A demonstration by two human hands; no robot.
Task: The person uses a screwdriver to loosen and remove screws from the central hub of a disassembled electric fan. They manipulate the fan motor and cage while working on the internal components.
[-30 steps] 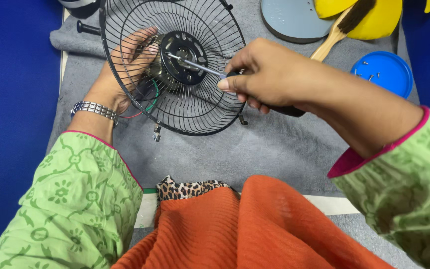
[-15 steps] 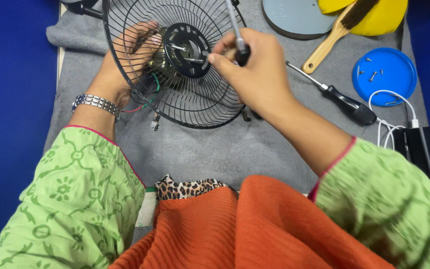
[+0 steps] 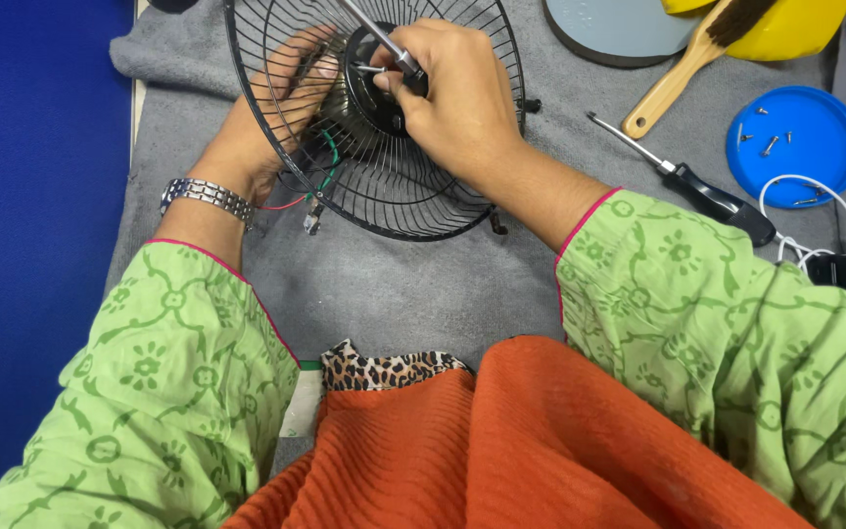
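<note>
Glossy black wire fan guard (image 3: 413,201); matt grey felt-like mat (image 3: 394,284); smooth blue plastic lid (image 3: 793,147); pale wooden brush handle (image 3: 666,83).

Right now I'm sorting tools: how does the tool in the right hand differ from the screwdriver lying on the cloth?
The tool is gripped in the right hand at the fan guard's hub; the screwdriver lies loose, untouched. Its black handle shows; the tool's is hidden. Both have thin metal shafts.

Your work surface is a blue table (image 3: 41,245) covered by a grey cloth (image 3: 394,284). On the cloth: black wire fan guard (image 3: 384,211) at upper centre; black-handled screwdriver (image 3: 707,194), wooden-handled brush (image 3: 673,83), blue lid (image 3: 805,157) holding screws at upper right; grey disc (image 3: 609,29) along the top edge.
</note>
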